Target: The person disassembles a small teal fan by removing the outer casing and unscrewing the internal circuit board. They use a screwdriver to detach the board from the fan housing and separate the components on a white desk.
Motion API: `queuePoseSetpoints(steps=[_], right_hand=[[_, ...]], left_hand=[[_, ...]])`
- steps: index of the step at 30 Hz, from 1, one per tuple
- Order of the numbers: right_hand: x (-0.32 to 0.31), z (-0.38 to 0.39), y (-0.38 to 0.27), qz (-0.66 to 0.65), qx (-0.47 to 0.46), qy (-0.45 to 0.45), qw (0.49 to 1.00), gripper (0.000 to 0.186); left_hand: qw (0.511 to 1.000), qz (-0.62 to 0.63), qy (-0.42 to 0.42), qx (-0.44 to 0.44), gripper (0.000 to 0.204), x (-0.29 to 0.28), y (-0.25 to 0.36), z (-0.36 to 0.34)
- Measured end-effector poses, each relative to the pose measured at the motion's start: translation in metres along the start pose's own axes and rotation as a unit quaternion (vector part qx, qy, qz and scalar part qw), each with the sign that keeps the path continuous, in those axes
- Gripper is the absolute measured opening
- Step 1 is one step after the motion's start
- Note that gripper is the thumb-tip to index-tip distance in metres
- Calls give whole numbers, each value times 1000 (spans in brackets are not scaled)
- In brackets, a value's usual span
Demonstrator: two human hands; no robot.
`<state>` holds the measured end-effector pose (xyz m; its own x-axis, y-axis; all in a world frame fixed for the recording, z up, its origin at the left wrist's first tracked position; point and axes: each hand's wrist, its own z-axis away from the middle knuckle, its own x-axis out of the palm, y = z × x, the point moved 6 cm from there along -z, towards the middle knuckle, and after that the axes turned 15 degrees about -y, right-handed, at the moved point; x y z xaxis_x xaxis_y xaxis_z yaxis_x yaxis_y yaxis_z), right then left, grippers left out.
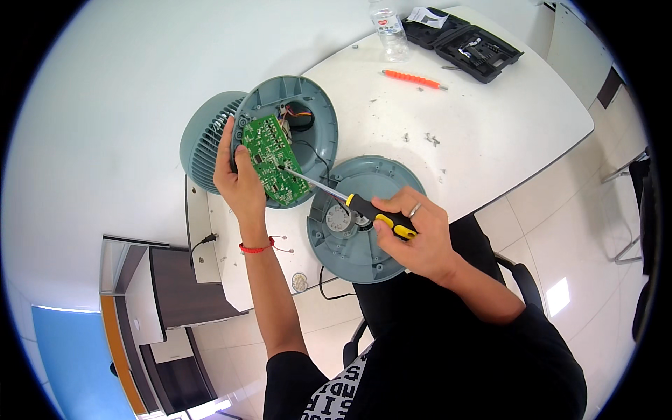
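- Green circuit board (pixel 269 150) sat at left inside an open grey housing (pixel 320 126).
- Left hand (pixel 240 183) was clamped on the housing's left rim.
- Right hand (pixel 420 238) clamped a black-and-yellow screwdriver (pixel 360 205), tip over the board.
- Round grey cover (pixel 350 259) lay nearer, right of the housing.

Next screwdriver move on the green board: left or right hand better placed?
Likely the right hand: it grips the screwdriver, with the tip pointed at the green board. The left hand looks occupied, holding the edge of the gray-green casing beside the board.
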<state>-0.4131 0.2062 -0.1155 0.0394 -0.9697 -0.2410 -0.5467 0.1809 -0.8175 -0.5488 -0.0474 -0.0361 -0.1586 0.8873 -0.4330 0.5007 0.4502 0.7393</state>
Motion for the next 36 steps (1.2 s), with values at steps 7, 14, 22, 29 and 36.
queuePoseSetpoints(steps=[7,14,22,29,36], right_hand=[[-1,8,2,-8,1,0,1000,26],[1,6,8,-41,63,25,997,26],[9,-9,9,-41,53,29,997,27],[8,-3,12,-58,66,24,996,25],[4,2,12,-51,49,15,997,24]], left_hand=[[1000,-2,-4,5,47,2,-1,-2],[1000,5,-3,-3,48,2,2,0],[1000,9,-3,-6,48,1,0,-1],[1000,-4,3,-16,49,3,2,-2],[1000,-13,3,-15,48,2,3,-2]])
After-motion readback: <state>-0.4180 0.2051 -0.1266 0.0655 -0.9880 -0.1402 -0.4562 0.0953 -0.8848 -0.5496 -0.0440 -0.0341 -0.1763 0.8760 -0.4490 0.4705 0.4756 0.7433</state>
